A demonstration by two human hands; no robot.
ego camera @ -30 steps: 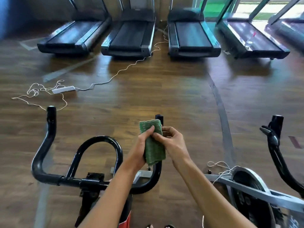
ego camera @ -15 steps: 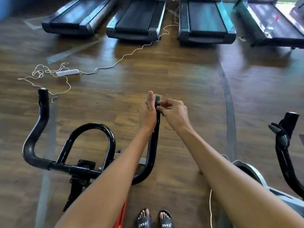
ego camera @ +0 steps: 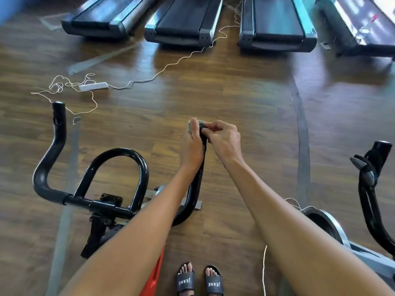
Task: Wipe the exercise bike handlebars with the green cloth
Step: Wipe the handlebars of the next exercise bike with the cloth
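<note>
the green cloth (ego camera: 201,124) sits bunched on the far tip of the handlebars' (ego camera: 197,189) right horn, mostly hidden between both hands. the right hand (ego camera: 224,139) pinches it from the right. the left hand (ego camera: 192,147) lies against it from the left; whether those fingers curl round, i cannot tell. the horn runs from the tip back toward the person, so the wipe likely draws nearer along it.

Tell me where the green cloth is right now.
In the head view, the green cloth sits centre frame on the tip of the right handlebar horn, the left hand against it and the right hand pinching it.
</note>
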